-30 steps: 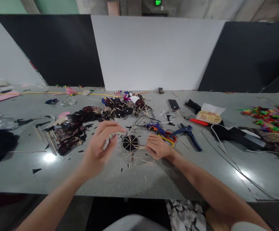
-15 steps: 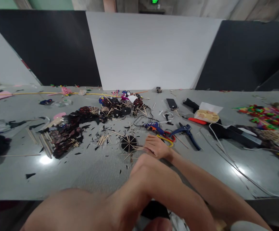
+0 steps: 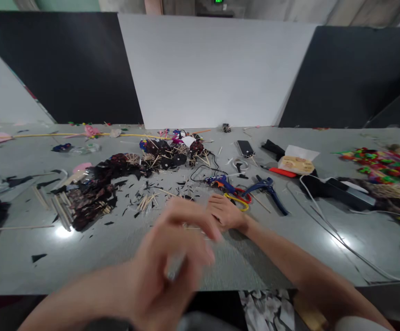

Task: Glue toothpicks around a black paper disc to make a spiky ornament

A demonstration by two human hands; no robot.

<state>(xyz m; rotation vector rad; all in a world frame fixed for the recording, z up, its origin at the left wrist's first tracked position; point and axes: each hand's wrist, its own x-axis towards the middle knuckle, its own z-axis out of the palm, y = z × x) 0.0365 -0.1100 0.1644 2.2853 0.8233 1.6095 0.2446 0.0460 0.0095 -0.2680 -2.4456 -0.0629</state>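
Observation:
My left hand (image 3: 177, 246) is in the air in front of me, blurred by motion. Its fingers are bent and apart, with a gap inside the curl and nothing visible in it. It covers most of the black disc with thin wooden sticks across it. My right hand (image 3: 225, 212) rests on the table as a closed fist; whatever it may hold is hidden. Just beyond that fist lie a blue glue gun (image 3: 220, 182) and yellow-handled scissors (image 3: 237, 201). Dark blue pliers (image 3: 269, 191) lie to its right.
Loose wooden sticks (image 3: 147, 201) and black scraps lie left of centre. Behind them stretches a row of dark stick-spiked pieces (image 3: 165, 156). A phone (image 3: 245, 148), a red-handled cutter (image 3: 282, 172), a tissue pack (image 3: 296, 164) and a white cable (image 3: 345, 248) occupy the right side.
My left arm has uncrossed from over the right one; the left hand has swung left and lifted in front of the black disc. My right fist has stayed in place.

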